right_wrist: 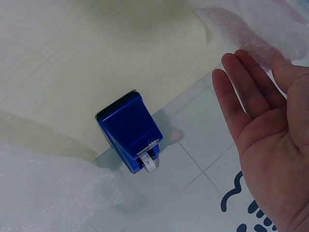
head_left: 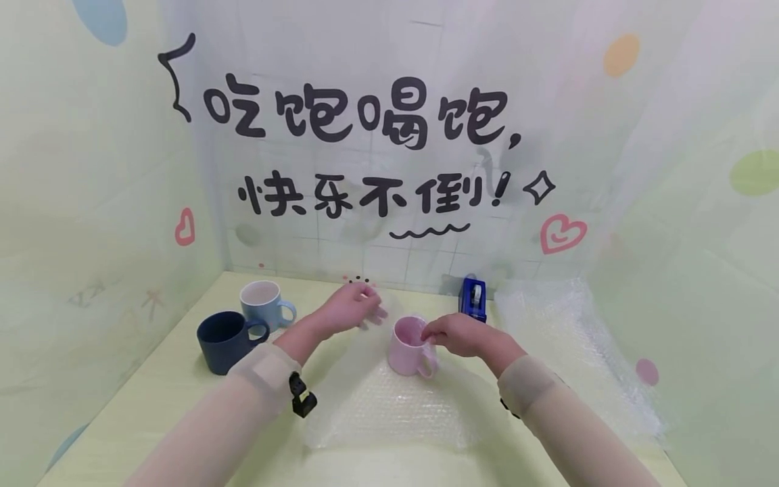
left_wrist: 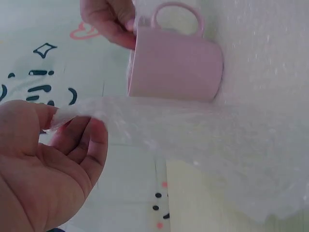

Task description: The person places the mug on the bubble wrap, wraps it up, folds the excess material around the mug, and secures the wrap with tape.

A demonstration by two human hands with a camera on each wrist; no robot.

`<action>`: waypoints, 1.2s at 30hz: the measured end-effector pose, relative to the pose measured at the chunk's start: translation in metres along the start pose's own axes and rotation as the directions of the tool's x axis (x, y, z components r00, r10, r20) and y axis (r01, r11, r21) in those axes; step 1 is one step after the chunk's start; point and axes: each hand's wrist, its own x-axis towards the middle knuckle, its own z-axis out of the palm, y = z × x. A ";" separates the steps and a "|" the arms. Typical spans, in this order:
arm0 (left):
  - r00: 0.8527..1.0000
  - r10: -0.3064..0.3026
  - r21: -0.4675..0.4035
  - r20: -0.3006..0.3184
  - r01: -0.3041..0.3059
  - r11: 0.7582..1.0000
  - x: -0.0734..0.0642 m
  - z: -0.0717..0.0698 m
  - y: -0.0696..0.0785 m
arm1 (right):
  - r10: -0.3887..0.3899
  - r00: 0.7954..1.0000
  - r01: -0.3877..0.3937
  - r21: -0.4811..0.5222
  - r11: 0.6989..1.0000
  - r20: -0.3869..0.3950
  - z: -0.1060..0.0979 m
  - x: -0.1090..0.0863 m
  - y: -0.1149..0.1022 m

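A pink mug (head_left: 402, 357) stands upright on a sheet of bubble wrap (head_left: 383, 416) in the middle of the table. Thumb and fingers of my left hand (head_left: 348, 310) pinch the sheet's edge, lifted to the left of the mug; the left wrist view shows this raised bubble wrap (left_wrist: 193, 130) beside the pink mug (left_wrist: 176, 65). At the mug's right rim, my right hand (head_left: 460, 335) pinches wrap drawn up over the handle side, fingertips at the mouth. In the right wrist view, the right hand (right_wrist: 265, 130) partly hides that contact.
A dark blue mug (head_left: 222, 345) and a light blue mug (head_left: 262, 308) stand at the left, near my left forearm. Behind my right hand is a blue tape dispenser (head_left: 473, 297). More bubble wrap (head_left: 566, 358) lies along the right side. A printed curtain (head_left: 377, 250) closes off the back.
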 end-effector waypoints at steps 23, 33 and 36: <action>0.906 0.278 0.505 0.319 -0.410 0.759 -0.003 0.042 -0.014 | -0.041 0.999 0.039 -0.039 0.998 -0.030 0.000 0.002 0.001; 0.918 0.196 0.764 0.345 -0.396 0.510 0.003 0.059 -0.010 | -0.001 1.000 0.001 0.013 1.000 -0.013 0.001 0.000 0.000; 0.913 0.194 0.778 0.359 -0.407 0.478 0.007 0.061 -0.007 | 0.001 1.000 -0.001 -0.004 1.000 -0.022 0.002 -0.001 0.000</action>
